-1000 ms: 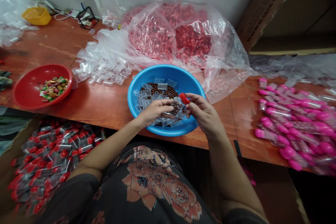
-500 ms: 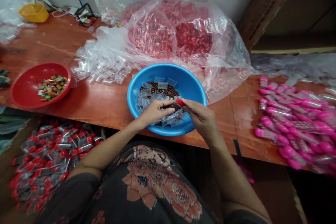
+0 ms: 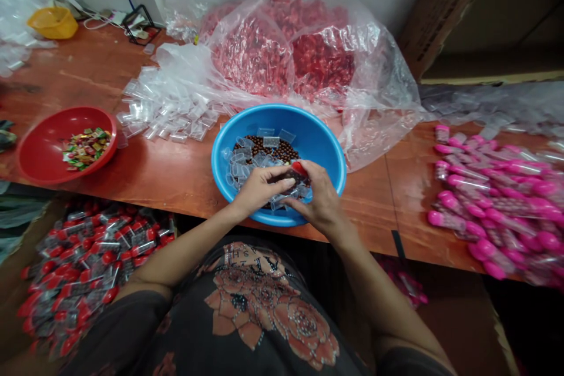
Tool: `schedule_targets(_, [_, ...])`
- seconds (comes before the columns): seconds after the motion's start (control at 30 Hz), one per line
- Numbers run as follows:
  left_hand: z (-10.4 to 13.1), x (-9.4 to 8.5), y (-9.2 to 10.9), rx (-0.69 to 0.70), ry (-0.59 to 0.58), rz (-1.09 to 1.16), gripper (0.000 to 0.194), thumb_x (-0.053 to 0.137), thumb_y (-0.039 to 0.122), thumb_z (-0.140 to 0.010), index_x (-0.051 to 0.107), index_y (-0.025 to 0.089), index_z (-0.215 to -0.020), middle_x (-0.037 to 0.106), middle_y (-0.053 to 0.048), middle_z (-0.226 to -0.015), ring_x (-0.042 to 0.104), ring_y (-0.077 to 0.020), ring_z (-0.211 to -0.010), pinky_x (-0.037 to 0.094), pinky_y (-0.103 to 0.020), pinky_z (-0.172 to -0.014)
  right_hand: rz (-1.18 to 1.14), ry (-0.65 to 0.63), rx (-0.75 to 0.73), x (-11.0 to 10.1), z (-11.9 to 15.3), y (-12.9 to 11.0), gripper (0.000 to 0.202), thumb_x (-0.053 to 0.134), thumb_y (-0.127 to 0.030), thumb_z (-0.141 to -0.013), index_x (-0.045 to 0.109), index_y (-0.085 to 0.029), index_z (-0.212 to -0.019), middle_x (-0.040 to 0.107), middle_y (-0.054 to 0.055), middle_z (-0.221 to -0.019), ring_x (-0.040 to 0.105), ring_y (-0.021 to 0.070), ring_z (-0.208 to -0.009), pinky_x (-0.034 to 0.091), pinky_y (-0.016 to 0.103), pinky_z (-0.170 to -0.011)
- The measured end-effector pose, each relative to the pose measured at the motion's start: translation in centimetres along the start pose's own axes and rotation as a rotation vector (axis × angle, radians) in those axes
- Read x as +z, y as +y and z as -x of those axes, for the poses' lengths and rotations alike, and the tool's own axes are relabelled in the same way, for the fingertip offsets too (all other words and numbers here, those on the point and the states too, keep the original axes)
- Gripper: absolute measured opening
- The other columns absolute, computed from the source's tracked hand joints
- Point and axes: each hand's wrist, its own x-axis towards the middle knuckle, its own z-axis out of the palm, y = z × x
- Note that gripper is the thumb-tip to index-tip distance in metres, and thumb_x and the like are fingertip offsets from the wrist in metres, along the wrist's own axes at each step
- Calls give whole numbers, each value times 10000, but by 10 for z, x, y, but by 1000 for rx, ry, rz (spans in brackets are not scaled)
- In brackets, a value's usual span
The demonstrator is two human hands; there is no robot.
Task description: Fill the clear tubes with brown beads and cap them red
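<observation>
Over a blue basin (image 3: 326,135) of brown beads (image 3: 288,154) and clear containers (image 3: 241,169), the left hand's (image 3: 261,189) fingers pinch a bead-filled container (image 3: 288,176). The right hand's (image 3: 324,197) fingers curl narrowly around its red cap (image 3: 298,168), apparently pressing it; a red bowl (image 3: 33,153) of wrapped candies (image 3: 86,148) sits left.

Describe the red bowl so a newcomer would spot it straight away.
On the reddish-brown table, find the big blue basin in the middle. The red bowl sits left of it, near the table's front edge. Unlike the basin, it holds one small multicoloured heap.
</observation>
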Motion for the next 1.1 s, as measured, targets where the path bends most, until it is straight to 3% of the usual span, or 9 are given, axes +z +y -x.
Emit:
schedule_targets(0.2, [-7,22,-2,-266,49,342,614,426,670,-914,684,144,-1098,687,-61,-714,629,-152,-627,489,-263,-591,-14,16,-53,9,-3,-10,828,749,-385,-799,311,-250,-1488,599,149,-1334,601,301,-1210,521,508,-985])
schedule_targets(0.33, [-6,32,-1,-321,105,383,478,429,539,-940,654,145,-1087,503,27,-465,445,-99,-392,365,-220,-438,-49,-5,-32,11,-1,-15,853,756,-382,-771,305,-233,-1480,632,141,-1263,653,286,-1096,562,469,-904])
schedule_targets(0.47, [-1,33,-2,-267,133,397,475,433,513,-921,577,166,-1212,475,58,-448,413,-99,-370,333,-201,-414,-104,-55,-12,11,3,-16,809,752,-360,-769,343,-255,-1458,655,119,-1215,665,275,-1055,559,470,-908])
schedule_targets(0.57, [-1,27,0,-228,124,387,512,394,538,-935,524,183,-1279,520,50,-496,453,-102,-397,379,-211,-448,-267,10,188,6,6,-16,857,800,-397,-725,365,-240,-1446,628,131,-1274,668,252,-1036,576,436,-868])
schedule_targets(0.7, [-3,19,6,-239,94,357,619,340,614,-947,448,178,-1373,541,43,-525,458,-107,-401,401,-227,-456,-507,109,596,-2,6,-18,370,749,-452,-786,661,-218,-1059,705,16,-848,635,144,-665,558,298,-618])
schedule_targets(0.8, [-3,18,5,-278,51,309,705,323,678,-936,422,165,-1409,528,41,-502,427,-109,-378,369,-224,-424,-595,246,712,-2,4,-23,286,718,-420,-827,710,-229,-1039,723,7,-823,636,140,-650,566,309,-631])
schedule_targets(0.9, [-1,21,2,-310,15,261,796,295,774,-889,457,175,-1387,535,30,-504,448,-119,-382,364,-227,-407,-544,337,633,2,3,-28,351,682,-397,-866,674,-279,-1196,744,30,-1035,694,186,-856,589,407,-825])
schedule_targets(1.0, [-2,23,-1,-304,-3,267,832,257,837,-843,548,194,-1285,541,15,-522,484,-122,-412,374,-227,-416,-364,157,373,6,3,-30,483,687,-419,-859,595,-296,-1317,688,65,-1243,652,251,-1102,518,502,-994])
schedule_targets(1.1, [-4,23,0,-334,-12,308,818,232,861,-823,636,195,-1074,525,2,-528,483,-113,-433,372,-229,-434,-144,-3,165,8,3,-30,795,771,-469,-766,429,-261,-1453,609,126,-1358,587,322,-1206,490,552,-1007])
